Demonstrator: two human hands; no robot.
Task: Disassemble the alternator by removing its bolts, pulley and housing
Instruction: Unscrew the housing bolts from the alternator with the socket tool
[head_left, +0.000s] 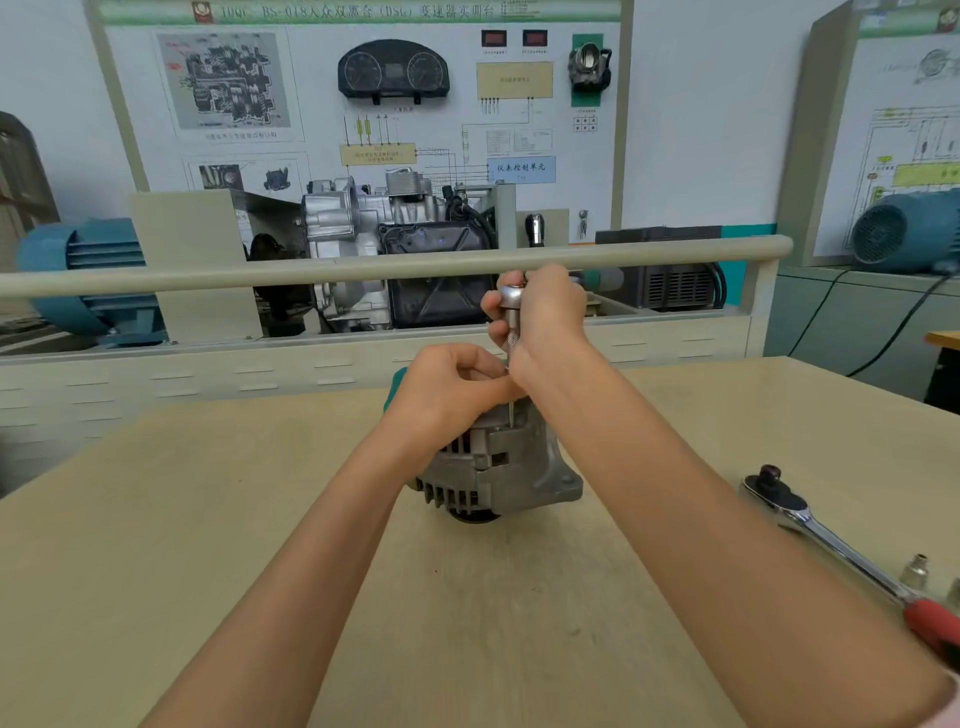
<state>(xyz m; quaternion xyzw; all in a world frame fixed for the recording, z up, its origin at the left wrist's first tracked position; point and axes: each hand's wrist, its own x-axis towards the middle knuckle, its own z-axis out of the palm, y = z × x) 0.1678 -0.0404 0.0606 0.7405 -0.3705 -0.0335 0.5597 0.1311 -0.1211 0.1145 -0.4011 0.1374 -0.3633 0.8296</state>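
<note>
A silver alternator (493, 467) stands on the beige table (208, 519), its pulley end down. A metal socket driver (511, 322) stands upright above its top, with a thin shaft reaching down into the housing. My right hand (545, 317) grips the driver's upper part. My left hand (452, 395) rests on top of the alternator, its curled fingers pinching the shaft low down. A green part shows behind my left hand; the alternator's top face is hidden by both hands.
A ratchet wrench (810, 525) with a red handle lies on the table at the right, and a small socket (915, 570) stands beside it. A rail (363, 270) and a training bench with a gearbox (395, 249) run behind the table.
</note>
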